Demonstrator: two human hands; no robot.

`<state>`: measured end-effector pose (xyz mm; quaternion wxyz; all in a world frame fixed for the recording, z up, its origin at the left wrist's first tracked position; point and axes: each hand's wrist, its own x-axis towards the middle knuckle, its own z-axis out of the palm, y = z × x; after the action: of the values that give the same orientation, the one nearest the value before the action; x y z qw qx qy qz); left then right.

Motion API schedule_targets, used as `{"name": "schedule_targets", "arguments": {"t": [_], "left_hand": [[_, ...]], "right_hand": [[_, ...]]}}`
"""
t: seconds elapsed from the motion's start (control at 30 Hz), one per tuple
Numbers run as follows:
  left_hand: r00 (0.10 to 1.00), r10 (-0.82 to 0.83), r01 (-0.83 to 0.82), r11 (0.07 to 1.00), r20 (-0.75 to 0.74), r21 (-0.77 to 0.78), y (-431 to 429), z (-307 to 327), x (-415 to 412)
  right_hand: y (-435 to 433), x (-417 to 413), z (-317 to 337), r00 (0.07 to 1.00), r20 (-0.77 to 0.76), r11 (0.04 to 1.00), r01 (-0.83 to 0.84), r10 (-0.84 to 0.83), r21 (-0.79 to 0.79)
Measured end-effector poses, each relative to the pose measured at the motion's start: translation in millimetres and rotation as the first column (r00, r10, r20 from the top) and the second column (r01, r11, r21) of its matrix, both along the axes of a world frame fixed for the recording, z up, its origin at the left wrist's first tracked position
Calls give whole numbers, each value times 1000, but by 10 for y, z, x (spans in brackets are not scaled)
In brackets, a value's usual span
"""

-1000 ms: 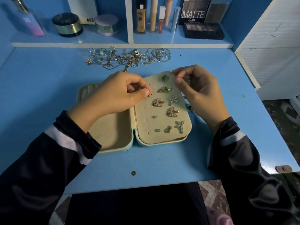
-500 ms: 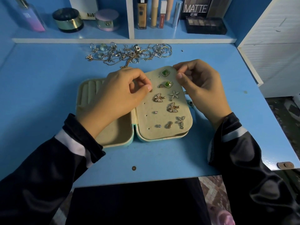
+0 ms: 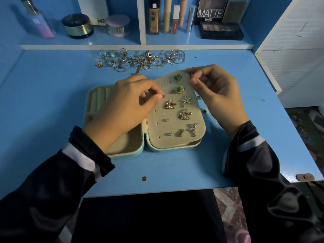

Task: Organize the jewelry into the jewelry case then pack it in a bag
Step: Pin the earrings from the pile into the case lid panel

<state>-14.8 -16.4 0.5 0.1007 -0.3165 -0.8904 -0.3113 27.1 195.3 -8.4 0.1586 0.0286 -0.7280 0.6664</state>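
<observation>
**Case open mid-bench, both grips pinching**

The blue bench [image 3: 166, 169] shows a broad strip between case and front edge. The jewelry case [image 3: 122, 149] lies open at centre. Left grip [image 3: 128, 104] pinches a small earring [image 3: 163, 96] over the panel [image 3: 168, 126]. Right grip [image 3: 215, 92] pinches the panel's far-right edge.

Our hands, open jewelry case [image 3: 126, 146].
Left hand [image 3: 126, 104] pinches an earring [image 3: 163, 96] over its panel [image 3: 157, 130]; right hand [image 3: 215, 92] pinches the panel's far corner.

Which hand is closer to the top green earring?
Right. The right hand pinches the panel corner just beside the green earring; the left hand, pinching a small earring, is lower left.
</observation>
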Motion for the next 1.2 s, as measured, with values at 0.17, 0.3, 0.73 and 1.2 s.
{"name": "schedule_targets", "arguments": {"t": [0.17, 0.3, 0.73, 1.2], "left_hand": [[998, 63, -62, 997, -13, 48, 40, -12, 75], [993, 103, -107, 991, 48, 86, 48, -13, 98], [995, 26, -28, 1000, 100, 12, -37, 18, 282], [953, -62, 109, 983, 297, -146, -128, 93, 454]], "right_hand": [[-8, 6, 18, 1000, -4, 1000, -3, 3, -9], [-11, 3, 15, 1000, -11, 1000, -15, 14, -13], [-24, 34, 38, 1000, 0, 999, -19, 19, -46], [-95, -32, 98, 1000, -15, 999, -4, 4, -52]]}}
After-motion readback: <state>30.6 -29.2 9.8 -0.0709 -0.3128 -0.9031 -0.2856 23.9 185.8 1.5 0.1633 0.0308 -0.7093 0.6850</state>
